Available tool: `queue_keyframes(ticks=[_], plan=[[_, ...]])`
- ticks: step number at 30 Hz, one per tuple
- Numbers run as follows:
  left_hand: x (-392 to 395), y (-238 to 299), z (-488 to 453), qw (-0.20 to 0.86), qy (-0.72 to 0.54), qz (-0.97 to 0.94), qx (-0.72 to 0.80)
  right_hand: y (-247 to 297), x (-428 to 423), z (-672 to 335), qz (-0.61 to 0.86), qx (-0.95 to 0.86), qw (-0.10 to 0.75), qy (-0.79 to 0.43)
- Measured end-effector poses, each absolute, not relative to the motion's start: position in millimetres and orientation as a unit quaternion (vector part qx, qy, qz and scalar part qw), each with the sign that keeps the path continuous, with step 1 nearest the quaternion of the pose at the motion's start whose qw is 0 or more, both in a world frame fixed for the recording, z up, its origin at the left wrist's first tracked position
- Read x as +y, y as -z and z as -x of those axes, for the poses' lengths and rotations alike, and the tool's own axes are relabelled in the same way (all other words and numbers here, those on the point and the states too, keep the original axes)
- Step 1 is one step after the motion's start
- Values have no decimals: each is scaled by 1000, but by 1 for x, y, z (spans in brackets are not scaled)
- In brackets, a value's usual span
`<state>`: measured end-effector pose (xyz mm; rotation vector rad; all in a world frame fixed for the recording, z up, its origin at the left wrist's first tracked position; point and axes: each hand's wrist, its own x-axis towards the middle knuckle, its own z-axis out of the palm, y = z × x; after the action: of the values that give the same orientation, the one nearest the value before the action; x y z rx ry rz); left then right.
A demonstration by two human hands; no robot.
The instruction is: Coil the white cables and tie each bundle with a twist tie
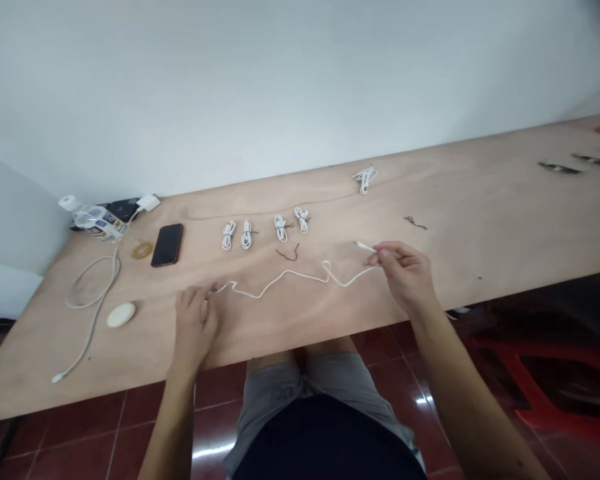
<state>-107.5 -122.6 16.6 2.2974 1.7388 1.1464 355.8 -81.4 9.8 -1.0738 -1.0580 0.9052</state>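
Nearest: left hand (196, 319), low over the near side of the surface (460, 220), grip looks pinched on the left end of the loose white cable (305, 275); what's on that end is hidden by the fingers. Right hand (405, 270) is farther out, grip pinching the same cable just behind its white connector (365, 247), tip pointing left and away.

The cable runs between the two hands, slack: a few kinks plus one small loop nearer the right hand. I'd draw the hands apart gently to take that loop out, not yank; a hard pull could set a kink. Right grip is well placed on the connector end, so load should go on the housing rather than the thin cord. Keep folds even, no tight bends at the ends.

Just beyond the cable: a bent dark tie (289, 259), within easy reach of both hands. Past it, four tied bundles in two pairs: left pair (237, 235), right pair (291, 225). Good size reference for loop length, I think. Off to the right, another dark tie (416, 224). Farthest, near the wall, a looser-looking white bundle (364, 180) sits alone.
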Motion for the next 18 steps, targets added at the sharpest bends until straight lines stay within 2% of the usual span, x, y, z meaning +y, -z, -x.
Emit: queue_keyframes(ticks=[2,5,10,18], plan=[[-129,-17,85,44,-390,-750,532,-13,-91,-338,494,-518,560,-416],[-138,-15,50,116,-414,-747,507,-13,-103,-311,479,-548,501,-468],[-145,-5,1,196,-410,-752,478,-5,-112,-269,495,-572,472,-453],[-129,12,-28,160,-335,-787,492,-16,-125,-236,454,-608,451,-471]])
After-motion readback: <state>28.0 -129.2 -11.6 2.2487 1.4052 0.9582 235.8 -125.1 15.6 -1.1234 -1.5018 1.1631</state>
